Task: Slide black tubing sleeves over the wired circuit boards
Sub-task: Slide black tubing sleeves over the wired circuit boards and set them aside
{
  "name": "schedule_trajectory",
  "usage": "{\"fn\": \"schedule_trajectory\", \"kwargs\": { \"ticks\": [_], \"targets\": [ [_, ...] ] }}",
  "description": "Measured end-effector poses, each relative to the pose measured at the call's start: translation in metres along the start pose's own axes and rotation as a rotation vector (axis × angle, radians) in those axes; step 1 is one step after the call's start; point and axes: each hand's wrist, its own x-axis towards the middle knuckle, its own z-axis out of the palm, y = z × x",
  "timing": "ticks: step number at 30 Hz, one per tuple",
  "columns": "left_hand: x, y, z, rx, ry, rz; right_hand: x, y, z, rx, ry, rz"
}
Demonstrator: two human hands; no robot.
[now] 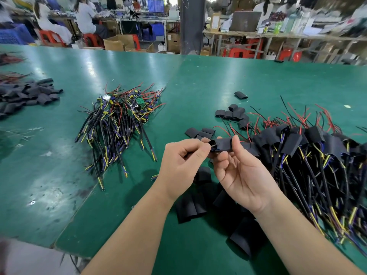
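My right hand (241,171) pinches a flat black tubing sleeve (223,144) between thumb and fingers above the green table (198,80). My left hand (183,160) pinches the wires and a small metal ring terminal (213,144) at the sleeve's left mouth. The board itself is hidden inside the sleeve or behind my fingers. A pile of bare wired circuit boards (121,118) lies to the left. A pile of boards with sleeves on them (309,155) lies to the right.
Loose empty sleeves (200,197) lie under my hands, more sleeves (232,114) further back and one sleeve (240,95) alone. Another heap of black sleeves (25,96) sits far left. People work at benches beyond the table.
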Motion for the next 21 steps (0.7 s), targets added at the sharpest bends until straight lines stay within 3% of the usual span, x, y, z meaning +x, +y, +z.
{"fn": "schedule_trajectory", "kwargs": {
  "ticks": [6, 13, 16, 21],
  "targets": [
    [0.0001, -0.0027, -0.0006, -0.143, 0.007, -0.042, 0.0008, 0.0025, 0.0009, 0.048, 0.007, 0.025],
    [0.0017, -0.0035, 0.0043, -0.061, -0.003, -0.048, 0.0006, 0.0013, 0.0004, -0.033, -0.027, -0.055],
    [0.001, -0.0039, 0.0027, 0.031, 0.018, -0.027, -0.0006, 0.0025, 0.0001, -0.135, -0.035, -0.155],
    [0.0009, -0.0081, -0.0037, 0.413, 0.035, 0.091, -0.0018, 0.0043, -0.0008, -0.5, 0.027, -0.416]
  ]
}}
